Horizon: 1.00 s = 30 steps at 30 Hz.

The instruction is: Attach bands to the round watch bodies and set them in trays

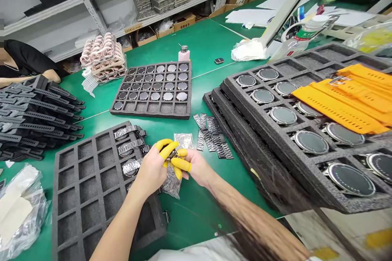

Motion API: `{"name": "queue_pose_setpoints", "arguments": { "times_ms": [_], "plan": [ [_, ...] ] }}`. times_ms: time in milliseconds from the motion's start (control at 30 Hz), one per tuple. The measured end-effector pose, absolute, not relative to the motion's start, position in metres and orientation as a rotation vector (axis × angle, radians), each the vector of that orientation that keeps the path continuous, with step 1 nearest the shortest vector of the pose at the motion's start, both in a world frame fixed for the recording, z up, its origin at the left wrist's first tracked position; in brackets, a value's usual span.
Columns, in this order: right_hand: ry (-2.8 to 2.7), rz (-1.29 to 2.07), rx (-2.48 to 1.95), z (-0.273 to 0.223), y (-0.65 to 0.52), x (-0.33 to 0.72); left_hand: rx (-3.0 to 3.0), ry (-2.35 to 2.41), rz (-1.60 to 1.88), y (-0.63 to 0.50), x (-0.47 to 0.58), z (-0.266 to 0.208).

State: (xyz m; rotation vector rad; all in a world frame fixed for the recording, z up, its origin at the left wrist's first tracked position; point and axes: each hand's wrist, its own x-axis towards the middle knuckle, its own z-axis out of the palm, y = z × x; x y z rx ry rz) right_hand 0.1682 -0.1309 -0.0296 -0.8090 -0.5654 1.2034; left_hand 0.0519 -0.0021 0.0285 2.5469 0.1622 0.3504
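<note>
My left hand (pixel 155 168) and my right hand (pixel 197 166) meet over the green bench, their fingertips in yellow finger covers. Between them they pinch a watch (pixel 173 154), a small piece with shiny metal edges, mostly hidden by the fingers. Under the hands lies a clear bag of small metal pins (pixel 172 185), and more pins (pixel 183 140) show just beyond. To the right are several black metal link straps (pixel 214 136). Beside my left hand a dark foam tray (pixel 82 147) holds watches with metal link straps (pixel 131 147) in its right column.
Another foam tray (pixel 153 109) of watch faces sits farther back. Stacked trays (pixel 232 130) with watches and orange straps (pixel 343 102) rise on the right. Dark straps (pixel 36 118) are piled left, near a co-worker's arm (pixel 50 75). A pink bottle (pixel 184 54) stands behind.
</note>
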Motion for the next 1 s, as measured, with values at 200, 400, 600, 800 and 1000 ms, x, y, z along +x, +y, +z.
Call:
{"name": "queue_pose_setpoints", "arguments": {
  "times_ms": [200,400,600,800,1000],
  "plan": [
    [-0.521,1.223,-0.757,-0.03,-0.132,0.168,2.537,0.161,0.357,-0.004,0.051,0.027],
    [-0.348,1.217,-0.658,-0.029,-0.131,0.165,2.522,0.092,0.383,-0.004,0.051,0.03],
    [-0.392,1.189,-0.69,-0.029,-0.132,0.164,2.378,0.102,0.43,-0.01,0.055,0.031],
    [-0.436,1.181,-0.7,-0.03,-0.134,0.162,2.231,0.041,0.386,-0.009,0.056,0.033],
    [-0.458,1.181,-0.663,-0.022,-0.136,0.168,2.315,0.05,0.591,0.002,0.055,0.032]
  ]
}}
